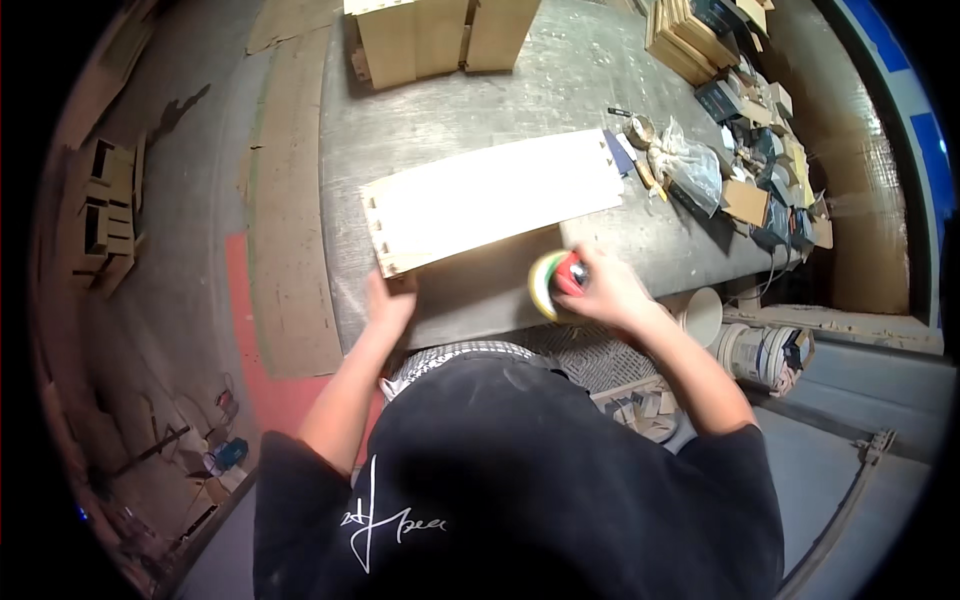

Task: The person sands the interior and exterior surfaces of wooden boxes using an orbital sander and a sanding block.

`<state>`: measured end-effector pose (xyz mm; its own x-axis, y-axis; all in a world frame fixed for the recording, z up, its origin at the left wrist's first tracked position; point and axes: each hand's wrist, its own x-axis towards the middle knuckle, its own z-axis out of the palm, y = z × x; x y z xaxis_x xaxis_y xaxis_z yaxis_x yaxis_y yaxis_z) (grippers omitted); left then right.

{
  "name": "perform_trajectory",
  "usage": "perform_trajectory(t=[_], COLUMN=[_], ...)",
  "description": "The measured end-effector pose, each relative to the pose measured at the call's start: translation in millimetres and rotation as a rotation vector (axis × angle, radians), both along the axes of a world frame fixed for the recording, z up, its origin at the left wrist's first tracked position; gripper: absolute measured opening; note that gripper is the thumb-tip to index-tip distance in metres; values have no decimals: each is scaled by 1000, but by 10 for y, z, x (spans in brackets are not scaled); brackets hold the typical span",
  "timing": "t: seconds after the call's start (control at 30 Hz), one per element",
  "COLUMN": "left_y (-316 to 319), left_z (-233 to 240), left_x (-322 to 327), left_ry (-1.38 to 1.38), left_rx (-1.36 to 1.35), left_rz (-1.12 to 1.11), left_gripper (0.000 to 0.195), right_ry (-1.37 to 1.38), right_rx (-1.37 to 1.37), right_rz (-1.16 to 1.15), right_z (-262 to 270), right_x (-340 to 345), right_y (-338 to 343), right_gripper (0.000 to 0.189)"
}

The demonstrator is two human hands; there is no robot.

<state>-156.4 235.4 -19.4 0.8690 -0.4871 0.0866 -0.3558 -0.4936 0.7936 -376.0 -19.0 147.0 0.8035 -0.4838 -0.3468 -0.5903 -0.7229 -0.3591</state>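
Observation:
A long pale wooden box or drawer (495, 199) with jointed corners lies across the worktable before me, its top washed out by glare. My left hand (392, 300) grips its near left corner, the fingers partly hidden under the edge. My right hand (604, 289) is closed around a round red object with a yellow, green and white rim (546, 286); it is blurred, and I cannot tell exactly what it is. This hand is just off the near edge of the wooden piece, towards its right end.
Stacked wooden panels (442, 37) stand at the table's far side. Along its right edge lie a roll of tape (640, 131), a clear plastic bag (686, 161), a cardboard piece (745, 202) and several small boxes. Buckets (750, 354) stand right of me. More wooden parts (109, 214) are at far left.

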Motion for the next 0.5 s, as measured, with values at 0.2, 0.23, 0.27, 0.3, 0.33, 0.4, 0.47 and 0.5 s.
perform_trajectory(t=[0.2,0.23,0.27,0.3,0.33,0.4,0.47,0.5], left_y=[-234,-211,-236,-224,-222,-183,-162,-181], left_z=[14,33,61,69,80,5,0,21], left_x=[-231,-227,-223,-226,-253,-214,-247,-271], left_ry=[14,29,45,38,-42,-65,-74,-104], left_rx=[0,4,2,15,-12,-119,-45,-39], left_rz=[-26,-39,-63,-74,-38,30,37,62], left_gripper=[25,26,26,26,25,24,25,26], right_ry=[-128,-295,-452,-532,-600,-524,-460,-441], right_rx=[46,21,-20,-27,-35,58,105,118], right_rz=[-28,19,68,112,149,185,170,155], right_z=[-1719,-1915,-2083,-2108,-2120,-2004,-1983,-1984], right_x=[832,972,1092,1221,1315,1501,1498,1482], right_y=[304,428,528,640,716,843,778,708], right_gripper=[39,39,39,38,38,37,36,36])
